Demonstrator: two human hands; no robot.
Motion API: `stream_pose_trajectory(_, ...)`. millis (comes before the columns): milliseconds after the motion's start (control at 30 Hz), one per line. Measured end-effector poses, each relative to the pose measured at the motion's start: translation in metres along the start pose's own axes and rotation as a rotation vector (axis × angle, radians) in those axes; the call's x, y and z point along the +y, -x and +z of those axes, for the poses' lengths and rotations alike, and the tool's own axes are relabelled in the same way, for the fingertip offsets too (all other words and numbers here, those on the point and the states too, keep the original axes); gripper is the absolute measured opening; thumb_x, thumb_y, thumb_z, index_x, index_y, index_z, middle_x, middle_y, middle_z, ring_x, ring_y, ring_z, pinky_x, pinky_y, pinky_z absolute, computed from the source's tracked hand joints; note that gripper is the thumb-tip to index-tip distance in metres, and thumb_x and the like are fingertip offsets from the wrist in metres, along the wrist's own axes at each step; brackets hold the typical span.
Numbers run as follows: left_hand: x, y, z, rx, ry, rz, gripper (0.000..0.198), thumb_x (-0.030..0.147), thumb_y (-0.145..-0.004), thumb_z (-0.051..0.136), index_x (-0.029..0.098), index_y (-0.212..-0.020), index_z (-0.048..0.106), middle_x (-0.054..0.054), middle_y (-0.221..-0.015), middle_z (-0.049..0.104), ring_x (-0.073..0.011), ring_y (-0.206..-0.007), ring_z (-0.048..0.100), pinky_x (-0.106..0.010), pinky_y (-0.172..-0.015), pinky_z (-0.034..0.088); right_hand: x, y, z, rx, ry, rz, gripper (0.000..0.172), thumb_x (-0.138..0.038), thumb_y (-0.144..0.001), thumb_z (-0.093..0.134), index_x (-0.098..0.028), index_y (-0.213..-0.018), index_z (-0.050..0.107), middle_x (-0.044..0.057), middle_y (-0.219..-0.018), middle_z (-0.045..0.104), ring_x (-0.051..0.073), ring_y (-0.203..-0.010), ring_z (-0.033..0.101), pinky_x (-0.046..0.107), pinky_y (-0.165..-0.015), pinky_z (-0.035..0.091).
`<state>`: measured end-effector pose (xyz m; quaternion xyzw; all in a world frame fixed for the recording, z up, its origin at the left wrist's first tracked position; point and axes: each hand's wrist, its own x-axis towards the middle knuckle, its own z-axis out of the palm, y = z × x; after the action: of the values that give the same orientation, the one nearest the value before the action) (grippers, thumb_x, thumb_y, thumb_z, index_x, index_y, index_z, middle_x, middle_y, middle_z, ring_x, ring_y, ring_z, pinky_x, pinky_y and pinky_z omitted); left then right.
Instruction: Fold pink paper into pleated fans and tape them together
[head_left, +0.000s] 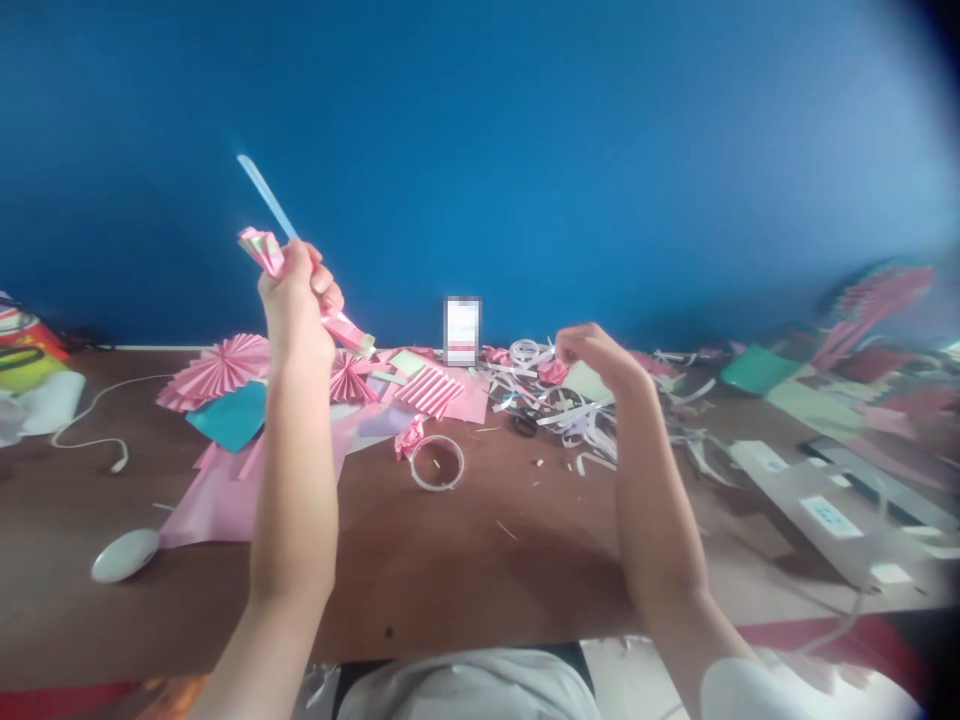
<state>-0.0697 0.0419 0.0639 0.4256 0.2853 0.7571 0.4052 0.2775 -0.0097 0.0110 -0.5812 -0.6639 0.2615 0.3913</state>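
Observation:
Raised on the left, my left hand [296, 290] is closed around a pleated pink paper piece [262, 250], whose other end pokes out below the fingers. A narrow pale strip [266, 195] also rises from this hand; its material is unclear. My right hand [600, 355] is over the pile of white paper strips [589, 430], with its fingers curled and tips turned down. Whatever those fingers hold, if anything, is hidden. Close by it lies a crumpled pink paper [553, 371].
Pink paper fans [232, 370], a teal sheet [229, 415] and a tape roll [437, 463] lie on the brown table [480, 570]. A white mouse [125, 556] sits at left. A blurred phone-like screen [462, 330] stands by the blue wall. Power strips [832, 515] are at right.

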Motion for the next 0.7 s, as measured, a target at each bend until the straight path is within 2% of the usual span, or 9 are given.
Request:
stream_pose_trajectory(167, -0.006, 0.004, 0.003, -0.198, -0.04, -0.095, 0.025, 0.027, -0.097, 0.05, 0.017, -0.074, 0.051, 0.007, -0.05, 0.035, -0.0036, -0.04, 0.03, -0.018, -0.039, 0.02, 0.023, -0.003, -0.012, 0.25, 0.057, 0.152, 0.028, -0.028, -0.076, 0.048, -0.02, -0.05, 0.041, -0.004, -0.048, 0.035, 0.009, -0.048, 0.029, 0.027, -0.051, 0.025)
stream_pose_trajectory(233, -0.011, 0.008, 0.009, -0.239, -0.039, -0.098, 0.024, 0.026, -0.095, 0.052, 0.016, -0.073, 0.052, 0.007, -0.051, 0.037, -0.0039, -0.04, 0.032, -0.018, -0.038, 0.022, 0.036, -0.009, -0.009, 0.288, 0.105, 0.18, 0.023, -0.031, -0.076, 0.053, -0.018, -0.057, 0.052, -0.002, -0.052, 0.043, 0.009, -0.048, 0.032, 0.028, -0.051, 0.029)
stream_pose_trajectory(267, -0.013, 0.01, 0.011, -0.262, -0.039, -0.1, 0.024, 0.028, -0.094, 0.054, 0.016, -0.073, 0.053, 0.006, -0.051, 0.037, -0.0041, -0.04, 0.033, -0.018, -0.038, 0.022, 0.042, -0.014, -0.007, 0.304, 0.117, 0.157, 0.013, -0.027, -0.074, 0.055, -0.016, -0.07, 0.061, 0.002, -0.064, 0.055, 0.011, -0.051, 0.041, 0.028, -0.054, 0.034)
stream_pose_trajectory(333, -0.017, 0.014, 0.016, -0.308, -0.056, -0.103, 0.025, 0.033, -0.091, 0.06, 0.017, -0.073, 0.054, 0.006, -0.051, 0.037, -0.0044, -0.04, 0.035, -0.018, -0.037, 0.024, 0.052, -0.023, -0.001, 0.359, 0.187, 0.048, 0.04, -0.017, -0.067, 0.06, -0.015, -0.106, 0.066, 0.01, -0.103, 0.065, 0.014, -0.065, 0.056, 0.03, -0.064, 0.044)
stream_pose_trajectory(400, -0.019, 0.017, 0.018, -0.347, -0.097, -0.103, 0.027, 0.039, -0.088, 0.063, 0.018, -0.074, 0.054, 0.006, -0.052, 0.038, -0.0045, -0.04, 0.036, -0.018, -0.037, 0.026, 0.053, -0.03, 0.008, 0.397, 0.302, -0.007, 0.044, -0.019, -0.068, 0.063, -0.016, -0.112, 0.067, 0.014, -0.116, 0.064, 0.018, -0.076, 0.062, 0.032, -0.071, 0.047)
stream_pose_trajectory(467, -0.02, 0.02, 0.02, -0.374, -0.151, -0.109, 0.029, 0.043, -0.087, 0.064, 0.019, -0.076, 0.053, 0.006, -0.053, 0.039, -0.0046, -0.04, 0.037, -0.018, -0.037, 0.028, 0.045, -0.032, 0.022, 0.309, 0.326, 0.005, 0.022, -0.031, -0.078, 0.06, -0.014, -0.085, 0.072, 0.013, -0.09, 0.071, 0.02, -0.068, 0.062, 0.032, -0.065, 0.046)
stream_pose_trajectory(533, -0.02, 0.022, 0.023, -0.391, -0.204, -0.121, 0.029, 0.045, -0.088, 0.062, 0.019, -0.077, 0.052, 0.006, -0.053, 0.039, -0.0048, -0.04, 0.038, -0.017, -0.037, 0.03, 0.028, -0.03, 0.04, 0.158, 0.228, -0.037, 0.035, -0.039, -0.087, 0.05, -0.014, -0.07, 0.07, 0.009, -0.069, 0.068, 0.017, -0.058, 0.059, 0.03, -0.057, 0.043)
stream_pose_trajectory(633, -0.02, 0.027, 0.027, -0.41, -0.265, -0.142, 0.03, 0.046, -0.089, 0.059, 0.02, -0.078, 0.052, 0.006, -0.054, 0.039, -0.0049, -0.04, 0.039, -0.017, -0.038, 0.031, 0.001, -0.023, 0.07, 0.019, 0.134, -0.283, 0.019, -0.027, -0.082, 0.056, -0.016, -0.086, 0.072, 0.004, -0.073, 0.07, 0.014, -0.062, 0.061, 0.025, -0.061, 0.043)
stream_pose_trajectory(700, -0.02, 0.029, 0.029, -0.439, -0.286, -0.153, 0.03, 0.047, -0.09, 0.058, 0.02, -0.079, 0.052, 0.006, -0.054, 0.04, -0.0049, -0.041, 0.04, -0.016, -0.038, 0.031, -0.01, -0.018, 0.086, -0.124, 0.099, -0.279, 0.025, -0.029, -0.088, 0.049, -0.017, -0.083, 0.07, 0.001, -0.065, 0.068, 0.011, -0.052, 0.057, 0.024, -0.056, 0.04)
